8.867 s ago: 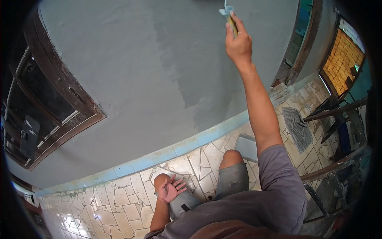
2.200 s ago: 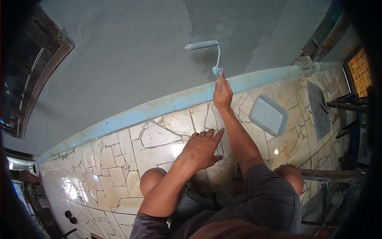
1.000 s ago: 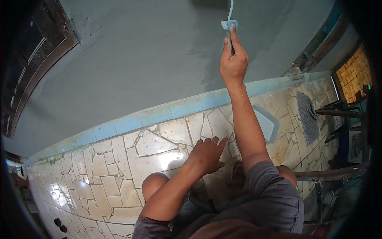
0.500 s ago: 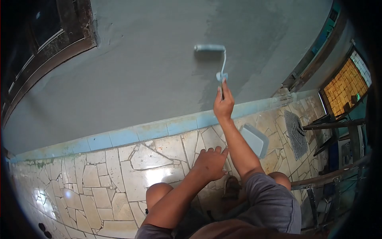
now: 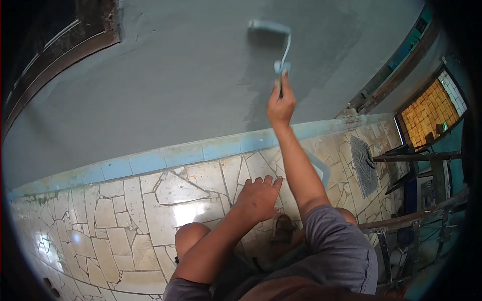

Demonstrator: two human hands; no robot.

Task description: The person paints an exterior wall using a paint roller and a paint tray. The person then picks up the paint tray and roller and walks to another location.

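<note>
My right hand [image 5: 281,104] is closed around the handle of a paint roller [image 5: 269,26], arm stretched out toward the grey wall [image 5: 181,75]. The roller's pale sleeve lies against or very near the wall, left of the bent wire frame. Around and right of it spreads a darker, wet-looking patch [image 5: 311,55]. My left hand [image 5: 257,197] hovers above the floor in front of my knees, fingers spread and holding nothing. Partly behind my right forearm is a light grey paint tray [image 5: 320,170] on the floor.
A band of light blue tiles [image 5: 183,155] runs along the wall's foot above the irregular stone floor [image 5: 120,236]. A grey crumpled mat [image 5: 364,165] lies to the right, near a dark metal-framed rack [image 5: 416,220]. A brown wooden frame [image 5: 85,50] is set into the wall at upper left.
The roller has moved upward along the wall with my right hand. The view has shifted slightly; my forearm now covers more of the tray. My left hand remains spread and holds nothing.
</note>
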